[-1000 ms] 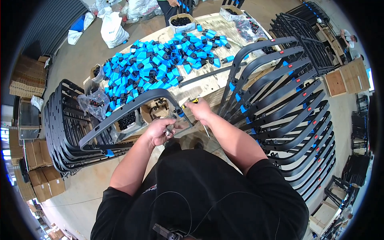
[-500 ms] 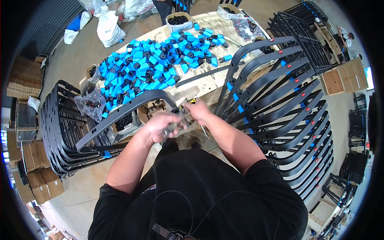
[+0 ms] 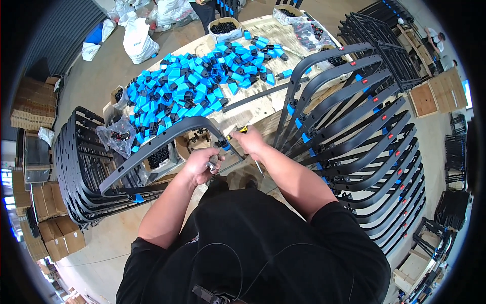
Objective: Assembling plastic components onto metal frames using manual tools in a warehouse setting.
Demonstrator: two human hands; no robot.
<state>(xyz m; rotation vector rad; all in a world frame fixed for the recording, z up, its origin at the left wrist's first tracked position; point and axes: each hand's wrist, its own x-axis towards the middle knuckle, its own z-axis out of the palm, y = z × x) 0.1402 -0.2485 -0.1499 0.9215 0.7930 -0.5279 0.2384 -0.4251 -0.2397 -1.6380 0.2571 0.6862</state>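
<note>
A dark grey curved frame (image 3: pixel 167 136) arches in front of me, from lower left up to its end near my hands. My left hand (image 3: pixel 201 166) is closed around that end of the frame and some small metal parts. My right hand (image 3: pixel 251 142) grips a screwdriver with a yellow and black handle (image 3: pixel 238 132), its tip at the frame's end. On the table (image 3: pixel 253 109) beyond lies a big heap of blue and black plastic pieces (image 3: pixel 195 83).
A row of finished grey frames (image 3: pixel 364 131) stands at my right, another stack of black frames (image 3: pixel 83 167) at my left. Small boxes of black fittings (image 3: pixel 158 157), a plastic bag (image 3: pixel 119 136), cardboard boxes (image 3: pixel 33 104) and white sacks (image 3: pixel 136 43) surround the table.
My hands have shifted slightly at the frame's end; the left hand has drawn a little lower and the frame has tilted a bit.
</note>
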